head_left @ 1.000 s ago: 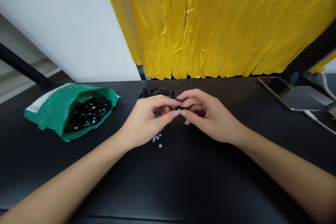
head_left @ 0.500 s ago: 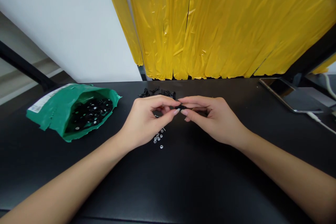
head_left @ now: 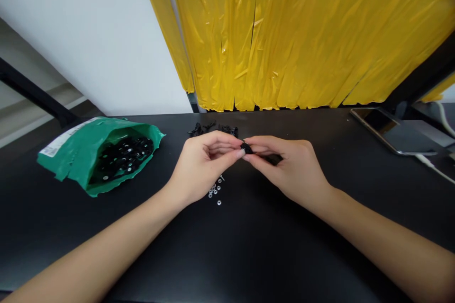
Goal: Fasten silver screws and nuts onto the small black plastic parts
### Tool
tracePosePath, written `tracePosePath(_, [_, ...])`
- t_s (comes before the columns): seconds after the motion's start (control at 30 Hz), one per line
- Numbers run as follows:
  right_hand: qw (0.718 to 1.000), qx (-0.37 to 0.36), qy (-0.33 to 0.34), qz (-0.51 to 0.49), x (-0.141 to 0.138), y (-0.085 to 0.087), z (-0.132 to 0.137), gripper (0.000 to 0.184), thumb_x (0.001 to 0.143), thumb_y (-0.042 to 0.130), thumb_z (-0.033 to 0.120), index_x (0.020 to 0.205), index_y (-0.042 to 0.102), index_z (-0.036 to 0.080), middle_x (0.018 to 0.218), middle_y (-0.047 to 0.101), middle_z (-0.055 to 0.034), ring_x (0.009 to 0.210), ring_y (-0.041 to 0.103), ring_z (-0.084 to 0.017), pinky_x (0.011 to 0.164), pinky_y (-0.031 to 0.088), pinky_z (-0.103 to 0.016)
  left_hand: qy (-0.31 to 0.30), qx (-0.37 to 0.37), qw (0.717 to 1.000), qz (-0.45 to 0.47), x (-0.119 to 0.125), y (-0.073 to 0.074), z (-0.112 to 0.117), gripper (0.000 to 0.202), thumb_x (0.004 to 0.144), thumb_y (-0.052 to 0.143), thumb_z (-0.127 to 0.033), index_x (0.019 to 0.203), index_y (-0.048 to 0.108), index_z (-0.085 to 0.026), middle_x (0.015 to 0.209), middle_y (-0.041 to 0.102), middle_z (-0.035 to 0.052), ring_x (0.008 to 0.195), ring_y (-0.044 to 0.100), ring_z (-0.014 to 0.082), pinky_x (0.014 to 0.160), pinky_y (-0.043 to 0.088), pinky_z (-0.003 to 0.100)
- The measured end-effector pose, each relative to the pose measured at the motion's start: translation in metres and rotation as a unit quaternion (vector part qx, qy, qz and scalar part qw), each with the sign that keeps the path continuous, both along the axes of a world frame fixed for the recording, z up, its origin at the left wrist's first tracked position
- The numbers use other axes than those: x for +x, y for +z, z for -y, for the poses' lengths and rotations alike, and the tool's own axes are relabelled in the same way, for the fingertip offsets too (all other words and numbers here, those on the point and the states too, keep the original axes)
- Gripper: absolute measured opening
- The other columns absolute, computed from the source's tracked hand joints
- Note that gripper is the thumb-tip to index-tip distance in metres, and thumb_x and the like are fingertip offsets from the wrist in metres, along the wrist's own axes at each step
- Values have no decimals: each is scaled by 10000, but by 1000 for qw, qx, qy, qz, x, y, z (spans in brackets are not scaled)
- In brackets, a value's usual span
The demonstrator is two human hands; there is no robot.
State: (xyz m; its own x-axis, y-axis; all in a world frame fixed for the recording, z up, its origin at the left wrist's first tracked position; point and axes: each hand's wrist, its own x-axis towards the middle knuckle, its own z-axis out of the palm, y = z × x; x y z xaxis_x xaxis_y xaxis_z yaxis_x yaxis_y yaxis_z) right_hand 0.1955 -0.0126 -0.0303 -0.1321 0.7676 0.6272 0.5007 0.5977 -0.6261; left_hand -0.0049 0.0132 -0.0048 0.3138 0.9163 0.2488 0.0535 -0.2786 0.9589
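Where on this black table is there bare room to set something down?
Bare table lies between the forearms, nearer than the small silver nuts, and between the green bag and the left hand. Also between the right hand and the phone. Crowded around the hands, nuts and black parts.

A black table [head_left: 249,246] served as the landmark. On its left part lay an open green bag [head_left: 85,149], with small black parts [head_left: 122,156] showing in its mouth. Toward the table's far edge, near the middle, sat a little heap of black pieces [head_left: 213,128]. At the table's right end lay a phone [head_left: 386,129] with a white cable [head_left: 432,164] just beside it. Behind the table's far edge hung yellow plastic strips [head_left: 302,33], and left of them stood a white wall [head_left: 88,33].
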Motion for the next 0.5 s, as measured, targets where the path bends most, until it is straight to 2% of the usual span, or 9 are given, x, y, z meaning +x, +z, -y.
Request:
tracePosePath(0.1, [999,29,-20,2,-3,0,3,224,879,811,138,1103,801,123,953,860,-57,852,838,-188,759,660,-234,-9,-36,999,37,2,1,1,247,734,909,-80,927,813,-201,890,843,-20,846,794,100,812,639,144])
tracePosePath(0.17, [1000,26,-11,-13,-4,0,4,229,875,814,127,1102,793,123,928,857,-48,829,832,-171,757,656,-224,-12,-51,997,51,3,1,1,290,707,919,-54,933,814,-204,901,843,-21,859,792,100,821,641,144])
tracePosePath(0.33, [994,-57,47,-84,-8,2,4,325,878,829,187,1195,766,153,985,853,-33,898,822,-159,886,650,-250,-24,-70,993,97,2,-1,-1,256,745,911,-87,935,792,-211,905,836,-37,867,789,82,822,639,128])
tracePosePath(0.5, [984,-122,42,-122,-8,4,5,245,975,693,248,1204,770,209,1034,850,-14,894,809,-151,844,645,-278,-4,-41,996,76,0,0,0,249,782,889,-103,979,771,-200,960,837,-22,920,795,97,870,651,159])
